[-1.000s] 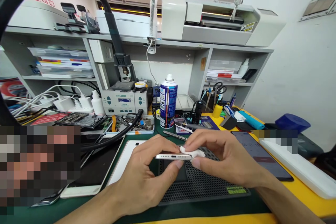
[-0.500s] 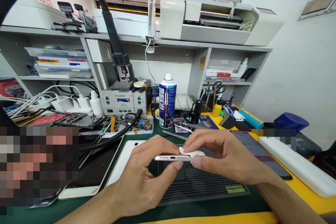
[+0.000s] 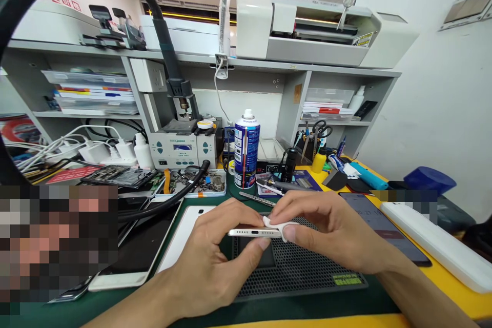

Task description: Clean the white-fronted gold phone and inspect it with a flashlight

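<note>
My left hand point(image 3: 217, 253) grips a phone point(image 3: 253, 233) by its left part, thumb below and fingers above. The phone lies nearly flat in the air, its bottom edge with the charging port and speaker holes facing me. Between the thumb and fingers of my right hand point(image 3: 326, 228) is a white wipe point(image 3: 282, 226), pressed over the phone's right corner. The phone's wide faces are mostly out of sight. Beneath both hands lies a black perforated mat point(image 3: 303, 271) with a yellow-green label.
Behind the hands stand a blue spray can point(image 3: 246, 151) and a grey soldering station point(image 3: 184, 151). A tray of small parts point(image 3: 192, 184) and a white tablet-like panel point(image 3: 177, 238) are on the left. To the right lie a dark phone point(image 3: 388, 228) and a long white case point(image 3: 434, 246).
The thumb and fingers of my right hand shift slightly at the phone's corner, and the wipe's lower edge now hangs more visibly there. My left hand keeps its hold; the whole view shifts slightly.
</note>
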Motion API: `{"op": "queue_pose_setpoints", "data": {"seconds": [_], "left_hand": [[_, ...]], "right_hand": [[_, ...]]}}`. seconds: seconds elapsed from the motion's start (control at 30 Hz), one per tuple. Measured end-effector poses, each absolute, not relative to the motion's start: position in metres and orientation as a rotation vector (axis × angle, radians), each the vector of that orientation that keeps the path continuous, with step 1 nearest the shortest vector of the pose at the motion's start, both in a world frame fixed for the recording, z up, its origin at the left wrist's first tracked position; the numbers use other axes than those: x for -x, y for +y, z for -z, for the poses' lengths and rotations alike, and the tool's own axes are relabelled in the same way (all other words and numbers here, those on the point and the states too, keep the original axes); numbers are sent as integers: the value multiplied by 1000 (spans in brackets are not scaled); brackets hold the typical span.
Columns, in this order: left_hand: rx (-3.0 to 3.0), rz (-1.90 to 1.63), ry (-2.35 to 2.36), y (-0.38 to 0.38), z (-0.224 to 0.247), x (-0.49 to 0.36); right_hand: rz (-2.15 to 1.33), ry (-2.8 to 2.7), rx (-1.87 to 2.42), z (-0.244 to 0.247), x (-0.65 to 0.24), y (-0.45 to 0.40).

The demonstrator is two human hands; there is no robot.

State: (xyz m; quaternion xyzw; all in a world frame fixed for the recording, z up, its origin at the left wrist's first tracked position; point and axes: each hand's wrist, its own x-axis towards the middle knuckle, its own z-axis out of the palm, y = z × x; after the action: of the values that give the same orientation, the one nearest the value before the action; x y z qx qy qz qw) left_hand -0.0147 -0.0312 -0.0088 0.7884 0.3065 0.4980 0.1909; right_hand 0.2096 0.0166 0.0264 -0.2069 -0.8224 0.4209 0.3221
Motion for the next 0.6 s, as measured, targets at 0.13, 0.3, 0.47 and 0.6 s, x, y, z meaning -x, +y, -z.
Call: {"op": "queue_pose_setpoints", "data": {"seconds": [0.13,0.3,0.47,0.6], "left_hand": [[-2220,-1403,860,-31,8,14],[-2213,-1404,879,-31,8,14],[-2215,-1382,906,-31,9,14],[-2202,-1387,925,-32,10,15]], "right_hand": [[-1094,-2158,546,-26,-209,16],[-1109,-2143,545,-27,-209,15],[-1125,-2114,541,-28,-207,14],[-1120,-2090,541,-26,-205,12]]}}
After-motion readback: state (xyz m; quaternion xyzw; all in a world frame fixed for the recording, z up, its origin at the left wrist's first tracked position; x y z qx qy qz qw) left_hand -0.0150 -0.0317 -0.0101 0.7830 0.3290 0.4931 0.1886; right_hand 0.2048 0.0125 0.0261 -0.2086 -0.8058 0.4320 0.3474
